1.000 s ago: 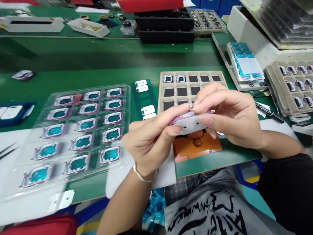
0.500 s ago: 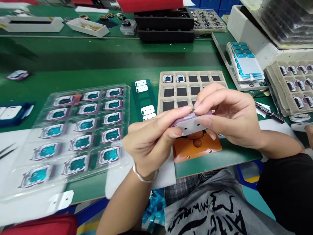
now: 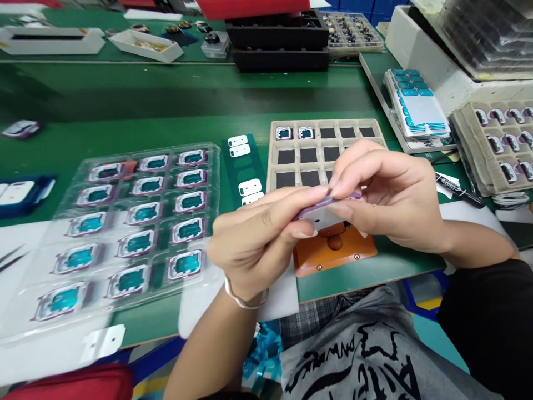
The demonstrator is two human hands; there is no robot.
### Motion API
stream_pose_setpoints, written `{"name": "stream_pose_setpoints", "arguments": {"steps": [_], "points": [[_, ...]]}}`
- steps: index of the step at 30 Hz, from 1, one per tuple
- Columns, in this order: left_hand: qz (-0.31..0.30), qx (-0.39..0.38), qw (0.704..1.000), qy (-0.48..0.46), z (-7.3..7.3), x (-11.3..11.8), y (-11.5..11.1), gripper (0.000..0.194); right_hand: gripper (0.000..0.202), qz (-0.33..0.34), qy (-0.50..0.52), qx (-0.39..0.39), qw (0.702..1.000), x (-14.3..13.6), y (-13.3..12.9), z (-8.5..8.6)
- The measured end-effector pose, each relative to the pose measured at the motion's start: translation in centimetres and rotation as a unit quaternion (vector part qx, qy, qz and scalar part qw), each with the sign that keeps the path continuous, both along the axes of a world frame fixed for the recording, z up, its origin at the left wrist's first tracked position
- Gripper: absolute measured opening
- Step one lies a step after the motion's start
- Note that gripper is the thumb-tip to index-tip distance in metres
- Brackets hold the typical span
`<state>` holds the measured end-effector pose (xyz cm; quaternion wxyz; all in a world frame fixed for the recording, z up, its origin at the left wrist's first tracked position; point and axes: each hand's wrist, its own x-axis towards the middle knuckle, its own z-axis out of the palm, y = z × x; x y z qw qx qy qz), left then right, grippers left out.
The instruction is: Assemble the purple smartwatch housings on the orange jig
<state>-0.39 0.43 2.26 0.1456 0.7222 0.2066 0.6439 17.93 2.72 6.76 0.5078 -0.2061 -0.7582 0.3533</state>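
Both hands hold one small purple-edged part with a white face above an orange plate. My left hand pinches its left end between thumb and fingers. On the right end, my right hand grips it with thumb and fingertips, and the fingertips of both hands meet along its upper edge. A beige compartment tray lies behind the hands, with two framed pieces in its back row. To the left is a clear tray of purple frames with teal centres.
A teal strip with white stickers lies between the trays. Tweezers are at the far left. Black bins stand at the back; stacked beige trays and a pen are on the right.
The held part has tilted so that less of its white face shows. My left fingers have shifted slightly to the right along it. The hand at the right edge has left view.
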Motion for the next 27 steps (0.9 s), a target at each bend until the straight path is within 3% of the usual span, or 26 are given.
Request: {"name": "stream_pose_setpoints", "arguments": {"steps": [4, 10, 16, 24, 27], "points": [[-0.002, 0.016, 1.0, 0.003, 0.2, 0.2, 0.18, 0.032, 0.018, 0.015, 0.022, 0.032, 0.999, -0.23, 0.14, -0.14], [0.029, -0.046, 0.998, -0.017, -0.59, 0.0, -0.32, 0.03, 0.012, 0.038, 0.026, 0.078, 0.996, -0.23, 0.77, -0.29], [0.032, -0.081, 0.996, -0.013, -0.62, -0.13, -0.71, 0.029, 0.019, 0.0, -0.02, 0.066, 0.998, 0.2, 0.97, -0.47], [0.009, -0.025, 0.999, -0.021, -0.52, 0.02, 0.0, 0.031, 0.008, 0.035, 0.021, 0.053, 0.998, -0.04, 0.51, -0.14], [-0.002, 0.001, 1.0, -0.009, -0.38, -0.05, 0.17, 0.033, 0.014, 0.028, 0.011, 0.044, 0.999, -0.11, 0.37, -0.12]]}}
